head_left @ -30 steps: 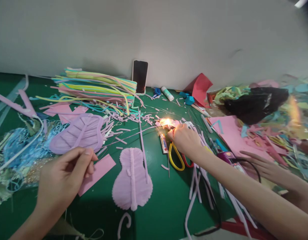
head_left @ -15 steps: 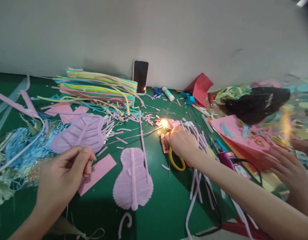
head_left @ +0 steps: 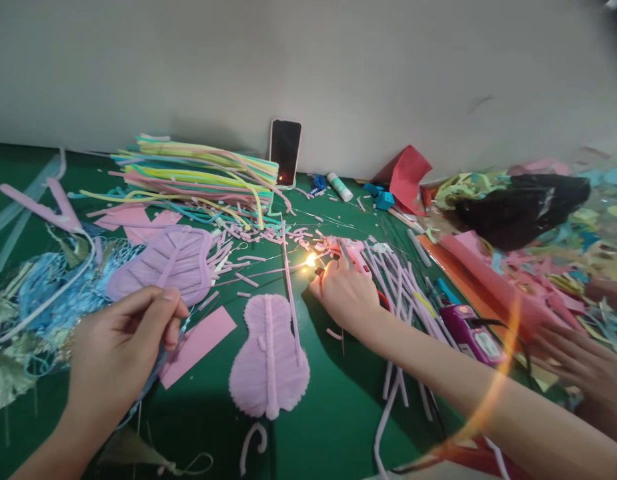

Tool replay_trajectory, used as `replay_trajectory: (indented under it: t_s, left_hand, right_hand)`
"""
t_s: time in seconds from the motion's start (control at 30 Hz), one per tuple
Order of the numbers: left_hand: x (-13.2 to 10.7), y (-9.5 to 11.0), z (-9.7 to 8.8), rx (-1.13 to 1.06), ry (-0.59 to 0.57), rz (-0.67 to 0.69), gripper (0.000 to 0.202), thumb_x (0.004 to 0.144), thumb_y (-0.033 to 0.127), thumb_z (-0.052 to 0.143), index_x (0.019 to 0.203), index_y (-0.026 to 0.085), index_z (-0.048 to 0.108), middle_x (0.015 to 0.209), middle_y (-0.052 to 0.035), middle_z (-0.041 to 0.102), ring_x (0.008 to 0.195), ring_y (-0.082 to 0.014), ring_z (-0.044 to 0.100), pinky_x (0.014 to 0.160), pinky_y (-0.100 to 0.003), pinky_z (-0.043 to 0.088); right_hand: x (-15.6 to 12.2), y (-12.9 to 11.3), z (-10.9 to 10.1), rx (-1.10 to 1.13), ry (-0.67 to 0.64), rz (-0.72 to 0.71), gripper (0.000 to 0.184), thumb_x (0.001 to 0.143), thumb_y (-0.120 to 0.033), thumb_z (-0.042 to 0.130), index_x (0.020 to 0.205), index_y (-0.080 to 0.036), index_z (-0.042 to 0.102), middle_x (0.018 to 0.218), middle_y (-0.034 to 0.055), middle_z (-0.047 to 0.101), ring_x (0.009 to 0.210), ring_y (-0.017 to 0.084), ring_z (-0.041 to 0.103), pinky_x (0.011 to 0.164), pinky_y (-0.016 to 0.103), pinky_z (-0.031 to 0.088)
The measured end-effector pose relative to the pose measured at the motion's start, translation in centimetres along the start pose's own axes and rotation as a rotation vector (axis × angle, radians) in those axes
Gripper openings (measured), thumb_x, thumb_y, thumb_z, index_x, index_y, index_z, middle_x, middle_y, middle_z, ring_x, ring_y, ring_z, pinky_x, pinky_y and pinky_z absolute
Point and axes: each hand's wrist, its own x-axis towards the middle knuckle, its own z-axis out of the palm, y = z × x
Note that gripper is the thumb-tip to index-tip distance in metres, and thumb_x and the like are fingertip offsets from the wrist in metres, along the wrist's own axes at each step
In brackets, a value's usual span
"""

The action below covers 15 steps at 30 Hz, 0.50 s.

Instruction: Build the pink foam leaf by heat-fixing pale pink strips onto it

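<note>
My left hand [head_left: 131,340] is closed in a pinch, with a blue cord [head_left: 161,363] showing below its fingers; what lies inside the pinch is mostly hidden. Behind it rests a lilac leaf-shaped piece [head_left: 163,263] made of pipe cleaners. My right hand [head_left: 348,293] is closed around a lighter, nearly all hidden, and a bright flame [head_left: 311,260] glows at its fingertips. A thin strand [head_left: 261,274] runs across the table towards the flame. Between my hands lies a lilac gourd-shaped piece [head_left: 269,360]. A pink glue gun [head_left: 355,253] sits just beyond my right hand.
Bundled pipe cleaners [head_left: 198,177] and a phone [head_left: 285,152] stand by the wall. Blue tassels [head_left: 53,293] and a pink curling iron [head_left: 41,207] are at left. Lilac stems [head_left: 401,293] and a purple device [head_left: 471,333] lie right. Another person's hand [head_left: 578,363] touches coloured paper.
My right hand and the flame have shifted left, covering the yellow scissor handle. Blue cord now shows under my left hand. The other person's red and pink paper has moved.
</note>
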Motion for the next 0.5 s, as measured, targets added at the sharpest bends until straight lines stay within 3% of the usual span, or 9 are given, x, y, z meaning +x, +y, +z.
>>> replay_trajectory:
  t_s: [0.2,0.5]
  left_hand:
    - [0.3,-0.3,0.1,0.035,0.047,-0.005,0.026,0.080,0.033,0.053,0.057,0.022,0.058,0.042,0.0086,0.050,0.039,-0.0054,0.046,0.042,-0.015,0.036]
    - [2.0,-1.7,-0.9,-0.021,0.148,0.028,0.018,0.076,0.028,0.055,0.060,0.021,0.061,0.046,0.0080,0.051,0.041,-0.0057,0.046,0.042,-0.015,0.039]
  right_hand:
    - [-1.1,-1.5,-1.4,0.002,-0.073,-0.052,0.036,0.094,-0.029,0.034,0.096,-0.004,0.059,0.084,0.0155,0.060,0.065,0.020,0.065,0.049,0.026,0.045]
    - [-1.9,-2.5,-2.0,-0.007,-0.129,-0.127,0.033,0.093,-0.029,0.036,0.096,-0.006,0.059,0.089,0.0151,0.060,0.070,0.021,0.066,0.051,0.027,0.049]
